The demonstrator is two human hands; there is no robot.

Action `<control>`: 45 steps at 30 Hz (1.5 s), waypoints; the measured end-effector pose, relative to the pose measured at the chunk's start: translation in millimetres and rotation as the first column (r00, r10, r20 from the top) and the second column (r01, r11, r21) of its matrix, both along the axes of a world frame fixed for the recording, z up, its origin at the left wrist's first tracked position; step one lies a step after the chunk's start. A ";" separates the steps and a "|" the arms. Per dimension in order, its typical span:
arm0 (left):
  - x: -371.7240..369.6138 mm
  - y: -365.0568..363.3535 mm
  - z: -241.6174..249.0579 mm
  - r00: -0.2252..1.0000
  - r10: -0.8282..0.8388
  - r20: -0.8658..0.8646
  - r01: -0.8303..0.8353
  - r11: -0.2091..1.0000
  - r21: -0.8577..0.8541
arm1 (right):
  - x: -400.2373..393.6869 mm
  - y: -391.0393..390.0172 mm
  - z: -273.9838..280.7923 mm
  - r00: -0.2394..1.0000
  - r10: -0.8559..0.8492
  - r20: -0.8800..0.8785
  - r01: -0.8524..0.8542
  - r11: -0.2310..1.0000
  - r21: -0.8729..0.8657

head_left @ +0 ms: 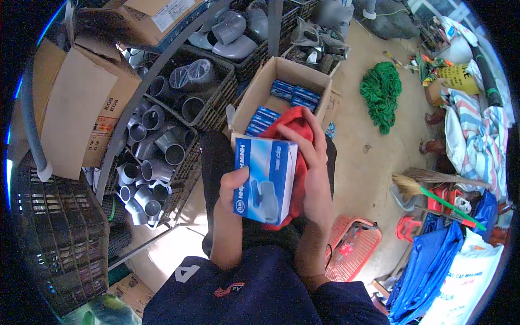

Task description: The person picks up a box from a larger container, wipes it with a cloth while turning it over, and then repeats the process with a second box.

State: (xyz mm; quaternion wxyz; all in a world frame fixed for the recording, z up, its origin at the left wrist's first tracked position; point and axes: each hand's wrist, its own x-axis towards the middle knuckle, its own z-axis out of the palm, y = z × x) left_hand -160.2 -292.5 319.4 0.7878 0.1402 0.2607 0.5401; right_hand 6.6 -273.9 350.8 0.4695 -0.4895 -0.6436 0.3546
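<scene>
A blue and white printed box [264, 181], with a picture of a pipe fitting on its front, is held up before my chest. My left hand [234, 189] grips its left side, thumb on the front face. On the box's other side, my right hand [317, 173] has a red cloth [298, 195] bunched in its fingers and against the box. Just beyond stands an open cardboard carton [254, 103] with several small blue boxes [264, 118] inside. The cloth partly covers the carton's near right part.
Black crates [214, 76] of grey pipe fittings [157, 170] fill a rack on the left, beside large cardboard boxes [89, 100]. To the right lie a green net heap [381, 95], a red basket [355, 249], a broom [409, 187] and blue tarps [425, 265].
</scene>
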 end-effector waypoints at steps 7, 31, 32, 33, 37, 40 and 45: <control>-12.0 -23.7 -2.5 0.959 -0.180 0.219 0.166 0.983 0.078 | 20.6 -1.7 0.2 0.902 0.319 -0.290 -0.343 0.939 -0.034; -7.0 -12.4 18.4 0.916 -0.295 -0.271 0.284 0.956 -0.079 | 3.7 3.2 -19.6 0.379 0.298 -0.876 -0.207 0.950 0.233; -10.3 -0.4 15.2 0.917 -0.295 -0.269 0.283 0.956 -0.081 | 4.8 7.2 -22.0 0.393 0.289 -0.873 -0.119 0.957 0.264; -16.4 15.8 9.7 0.885 -0.351 -0.306 0.412 0.896 0.167 | 7.2 6.3 -24.3 0.394 0.288 -0.873 -0.118 0.958 0.263; -17.9 25.4 16.4 0.797 -0.012 -0.604 0.294 0.881 0.370 | 28.7 3.6 -31.2 0.290 -0.060 -0.955 0.097 0.995 -0.033; -11.9 23.5 24.2 0.739 0.221 -0.636 0.083 0.907 0.412 | 26.9 3.4 -24.1 0.555 -0.208 -0.805 0.154 0.977 -0.146; 3.2 17.9 33.1 0.681 0.177 -0.710 0.211 0.882 0.422 | 4.6 -2.7 -7.9 0.813 -0.012 -0.582 -0.043 0.996 -0.080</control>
